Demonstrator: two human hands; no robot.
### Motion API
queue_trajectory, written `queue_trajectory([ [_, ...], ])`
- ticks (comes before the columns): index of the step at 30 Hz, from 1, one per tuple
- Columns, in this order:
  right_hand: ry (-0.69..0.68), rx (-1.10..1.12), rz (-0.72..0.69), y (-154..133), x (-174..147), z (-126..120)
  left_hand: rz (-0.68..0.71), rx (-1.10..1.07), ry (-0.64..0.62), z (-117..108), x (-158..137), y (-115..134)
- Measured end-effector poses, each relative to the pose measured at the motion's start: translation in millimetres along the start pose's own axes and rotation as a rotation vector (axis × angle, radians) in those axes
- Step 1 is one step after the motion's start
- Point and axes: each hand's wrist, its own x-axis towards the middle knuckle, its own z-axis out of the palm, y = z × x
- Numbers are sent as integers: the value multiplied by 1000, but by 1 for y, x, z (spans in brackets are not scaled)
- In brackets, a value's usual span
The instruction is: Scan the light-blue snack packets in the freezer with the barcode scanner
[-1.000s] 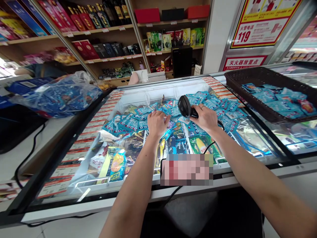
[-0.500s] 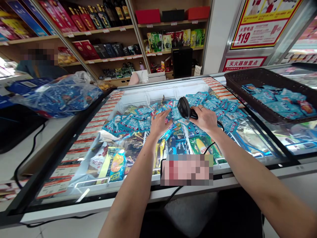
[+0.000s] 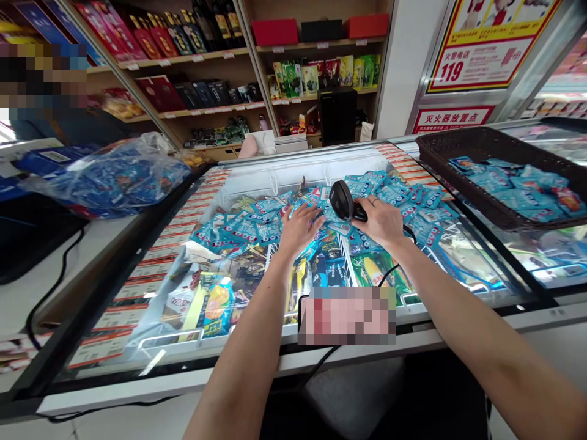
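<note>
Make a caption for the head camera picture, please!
Right hand holds a black scanner, left hand spread over blue packets on a glass-topped case.

Black scanner (image 3: 340, 200) — above blue packets (image 3: 391, 192)

Your left hand (image 3: 300, 229) was bare and ungloved, your right hand (image 3: 380, 221) wore a thin ring (image 3: 373, 200), your forearms (image 3: 245, 351) were uncovered by sleeves as far as they showed, your legwear (image 3: 428, 397) was black, its details too dark to read.
</note>
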Motion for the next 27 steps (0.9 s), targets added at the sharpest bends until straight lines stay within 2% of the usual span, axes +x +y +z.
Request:
queue_trajectory([
  [5,8,12,-7,0,0,0,6,36,86,-4,0,5],
  [9,15,23,-7,-1,1,1,-67,84,114,-4,-1,6],
  [11,12,23,-10,-1,1,1,-71,88,110,-3,-1,4],
  [16,11,20,-8,-1,0,1,61,31,20,3,2,-4],
  [18,18,17,0,-1,0,2,72,3,14,5,4,-9],
  [27,26,27,-37,-1,-1,-2,-88,-211,172,6,5,-22],
])
